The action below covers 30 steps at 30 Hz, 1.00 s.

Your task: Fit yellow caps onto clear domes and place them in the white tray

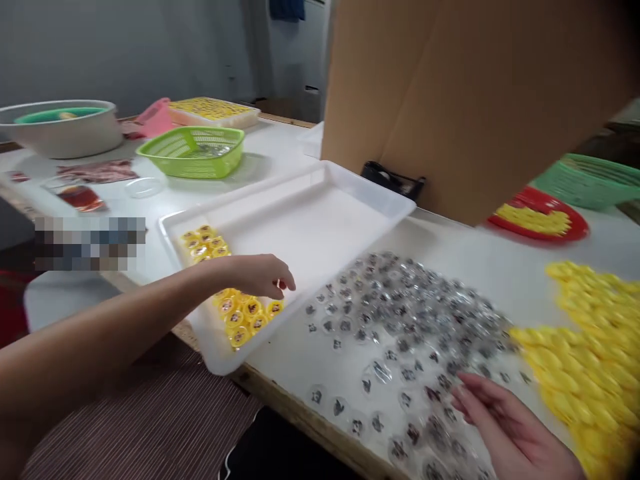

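Note:
My left hand (265, 275) hangs over a white plastic tray (320, 227), its fingers bent and slightly apart, with nothing visible between them. Just below it, yellow round pieces with clear printed tops (251, 308) stand in rows along the tray's near left end. My forearm covers part of those rows. My right hand (510, 427) is low at the right, thumb and fingers pressed together at the edge of a spread of clear printed discs (410, 307). Whatever its fingertips may hold is too small to make out. A heap of yellow round parts (595, 360) lies beside that hand.
A large cardboard sheet (450, 100) stands upright behind the discs, a black tape dispenser (393, 181) at its foot. Farther back are a light-green basket (193, 157), a filled tray (215, 110), a white basin (65, 133) and a red plate (575, 230). A drink cup (83, 197) stands left.

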Each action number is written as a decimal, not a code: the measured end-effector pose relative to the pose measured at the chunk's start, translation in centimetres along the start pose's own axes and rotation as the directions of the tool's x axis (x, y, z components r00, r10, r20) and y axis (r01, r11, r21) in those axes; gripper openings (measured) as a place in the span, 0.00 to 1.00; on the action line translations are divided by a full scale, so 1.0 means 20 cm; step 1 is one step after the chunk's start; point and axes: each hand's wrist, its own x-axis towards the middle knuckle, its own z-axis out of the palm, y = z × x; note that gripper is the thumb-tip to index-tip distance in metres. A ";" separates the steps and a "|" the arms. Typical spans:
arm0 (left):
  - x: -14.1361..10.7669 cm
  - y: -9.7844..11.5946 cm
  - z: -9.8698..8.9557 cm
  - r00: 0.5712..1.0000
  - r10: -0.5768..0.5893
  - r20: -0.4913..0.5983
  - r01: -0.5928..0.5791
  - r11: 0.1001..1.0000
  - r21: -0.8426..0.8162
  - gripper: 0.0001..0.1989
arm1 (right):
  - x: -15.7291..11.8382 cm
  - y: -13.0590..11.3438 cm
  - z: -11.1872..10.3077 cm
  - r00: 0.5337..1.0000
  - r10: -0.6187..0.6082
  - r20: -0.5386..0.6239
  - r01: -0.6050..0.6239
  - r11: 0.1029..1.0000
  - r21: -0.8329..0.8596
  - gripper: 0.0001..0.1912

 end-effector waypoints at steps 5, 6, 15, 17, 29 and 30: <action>-0.09 0.34 0.09 0.898 0.062 -0.435 -0.085 0.996 -0.031 0.13 | 0.03 -0.18 -0.02 0.885 -0.364 0.291 0.417 0.897 -0.146 0.08; -0.10 0.42 0.13 0.891 0.103 -0.441 -0.140 0.989 -0.052 0.13 | 0.03 -0.20 -0.01 0.867 -0.387 0.313 0.455 0.872 -0.182 0.09; 0.15 0.74 0.49 0.926 0.139 -0.351 -0.212 0.960 -0.180 0.08 | 0.09 -0.31 0.16 0.804 -0.366 0.469 0.565 0.714 -0.413 0.06; 0.20 0.73 0.51 0.909 0.123 -0.399 -0.205 0.964 -0.170 0.08 | 0.09 -0.31 0.17 0.799 -0.382 0.464 0.578 0.702 -0.417 0.07; 0.31 0.77 0.45 0.838 -0.128 -0.531 -0.049 0.951 -0.306 0.10 | 0.07 -0.33 0.16 0.705 -0.527 0.474 0.707 0.577 -0.410 0.05; 0.32 0.82 0.41 0.835 -0.084 -0.544 -0.090 0.954 -0.286 0.10 | 0.06 -0.33 0.13 0.713 -0.528 0.461 0.697 0.602 -0.389 0.06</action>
